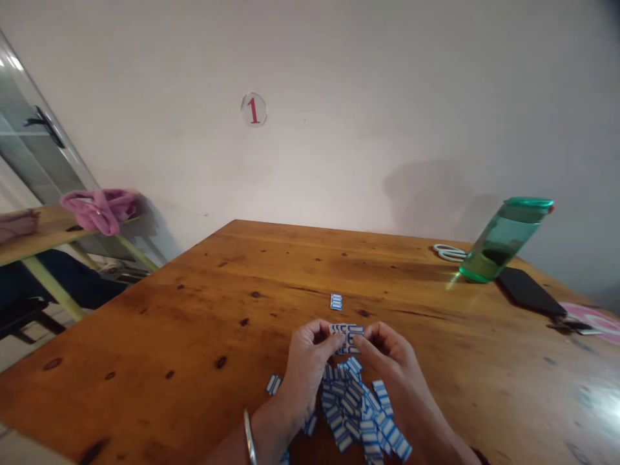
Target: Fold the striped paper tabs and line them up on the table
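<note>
The left hand (306,361) and the right hand (393,358) are both closed in a pinch, thumbs toward me, gripping between them a small blue-and-white printed piece (346,339). It is held just above the wooden table (194,310), at the far side of the loose pile (356,407) of similar pieces. Whether it is one piece or several together, I cannot tell.

For this work, I think the fingertips should stay near the edges, with light and equal pressure from both sides, so that the thin piece does not bend. It seems wise also to keep the wrists above the pile; the left one, with its silver bangle (249,438), is close to some strays, and a sleeve or wrist could push them away.

Beyond the hands, one single piece (336,301) lies apart on the wood, and another stray piece (273,385) lies just beside the left forearm. The marks on all of them are too small for me to read.

Farther right stands a tilted-looking green bottle (506,239), on which I can read no brand. On the wall, a round sign (254,110) carries a clear red "1".
</note>
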{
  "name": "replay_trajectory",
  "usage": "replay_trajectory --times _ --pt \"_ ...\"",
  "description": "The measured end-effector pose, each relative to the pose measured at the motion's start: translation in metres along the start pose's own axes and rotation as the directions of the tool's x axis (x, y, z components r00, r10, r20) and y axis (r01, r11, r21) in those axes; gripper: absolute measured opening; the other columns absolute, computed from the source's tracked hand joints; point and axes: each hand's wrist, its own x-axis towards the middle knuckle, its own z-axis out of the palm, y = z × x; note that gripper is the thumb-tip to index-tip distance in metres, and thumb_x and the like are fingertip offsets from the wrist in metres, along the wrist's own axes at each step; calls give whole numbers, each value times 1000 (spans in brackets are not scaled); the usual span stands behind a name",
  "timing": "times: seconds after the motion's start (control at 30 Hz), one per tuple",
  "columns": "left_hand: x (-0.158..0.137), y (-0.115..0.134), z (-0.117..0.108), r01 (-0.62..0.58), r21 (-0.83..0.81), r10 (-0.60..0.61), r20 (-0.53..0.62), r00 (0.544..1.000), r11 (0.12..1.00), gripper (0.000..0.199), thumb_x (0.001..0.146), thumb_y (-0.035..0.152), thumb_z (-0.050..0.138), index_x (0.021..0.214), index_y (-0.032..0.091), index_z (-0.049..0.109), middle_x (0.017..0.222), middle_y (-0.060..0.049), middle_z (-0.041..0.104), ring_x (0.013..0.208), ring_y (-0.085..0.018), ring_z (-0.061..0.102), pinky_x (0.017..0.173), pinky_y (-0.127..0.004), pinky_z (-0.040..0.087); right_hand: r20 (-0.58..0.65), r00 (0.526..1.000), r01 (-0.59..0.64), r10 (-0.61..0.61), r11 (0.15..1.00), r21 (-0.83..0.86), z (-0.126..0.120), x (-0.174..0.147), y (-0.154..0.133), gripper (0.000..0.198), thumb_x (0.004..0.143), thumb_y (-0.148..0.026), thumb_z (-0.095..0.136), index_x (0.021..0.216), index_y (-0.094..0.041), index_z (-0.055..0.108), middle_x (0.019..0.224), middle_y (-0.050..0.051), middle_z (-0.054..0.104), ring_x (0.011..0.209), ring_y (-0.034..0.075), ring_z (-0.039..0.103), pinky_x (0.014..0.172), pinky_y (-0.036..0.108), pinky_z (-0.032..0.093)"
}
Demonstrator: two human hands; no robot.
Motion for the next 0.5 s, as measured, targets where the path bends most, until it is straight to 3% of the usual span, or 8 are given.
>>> replay_trajectory --times 0.37,0.5 --pt "-1 1 0 6 -6 -6 26 1000 1000 22 52 28 72 51 15 55 49 3 51 45 -7 43 45 -20 33 16 1000 -16 15 999 29 1 0 3 30 65 -41 66 59 -18 48 54 -5 43 51 10 37 46 22 30" --pt "-1 0 0 0 14 -1 43 999 1000 19 55 27 71 53 15 56 50 3 51 46 -8 44 45 -20 34 79 994 -82 77 995 59 2 -2 1 27 65 -42 67 65 -18 54 58 -3 53 54 12 46 48 22 34"
